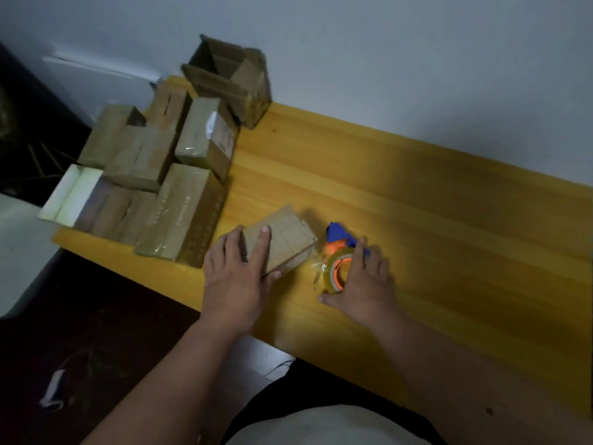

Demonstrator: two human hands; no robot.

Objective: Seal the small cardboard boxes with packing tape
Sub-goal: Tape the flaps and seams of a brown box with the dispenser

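- Left hand (236,277) laid over the small cardboard box (282,240): fingers (263,242) spread and nearly straight across the top face, thumb hooked round the near lower edge, gripping the box.
- Small cardboard box flat on the yellow bench (417,203), near the front edge, just right of the box stack.
- Right hand (365,284) set on the tape roll (337,273): fingers curled over the far rim, thumb extended left along the bench, holding the roll.
- Tape roll clear, with orange core, just right of the small box; a crumpled strip of clear tape (317,268) between roll and box corner.
- Blue dispenser part (341,234) just beyond the roll, partly hidden by the fingers.
- Stack of taped boxes (179,175) at the bench's left end; open carton (231,78) at the far left, against the wall.
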